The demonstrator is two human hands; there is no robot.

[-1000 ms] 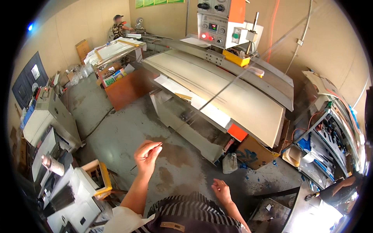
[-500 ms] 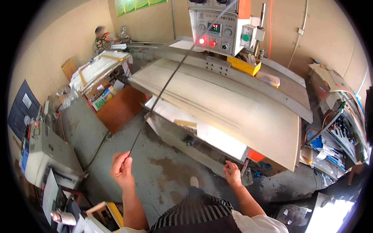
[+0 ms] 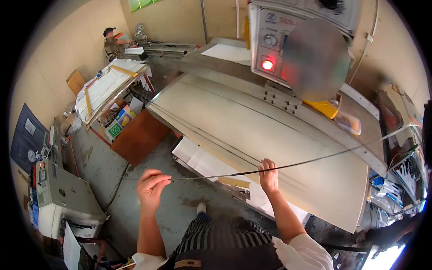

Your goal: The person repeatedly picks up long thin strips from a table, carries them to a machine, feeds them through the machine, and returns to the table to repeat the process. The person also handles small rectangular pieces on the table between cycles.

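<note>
A long, thin dark rod (image 3: 310,160) slants across the front of me, its far stretch rising to the right. My left hand (image 3: 152,185) pinches the rod's left end between thumb and fingers, over the floor beside the table. Farther along, my right hand (image 3: 269,175) has its fingers closed round the rod, over the near edge of the long pale tabletop (image 3: 288,135). Thin dark lines, perhaps more rods, run along that tabletop. A white sheet (image 3: 202,163) lies on a lower shelf beneath it.
A control box (image 3: 270,42) with a lit red button stands behind the tabletop, partly blurred. Beside it are a yellow bin (image 3: 323,108) and a metal beam. At left are a paper-covered table (image 3: 108,83), a brown panel (image 3: 140,137) and a grey machine (image 3: 67,189). Another person (image 3: 111,44) is far left.
The rod has swung from steeply upright to nearly level, pointing right. My right hand has risen from below the table edge and closed on it. The view has shifted.
</note>
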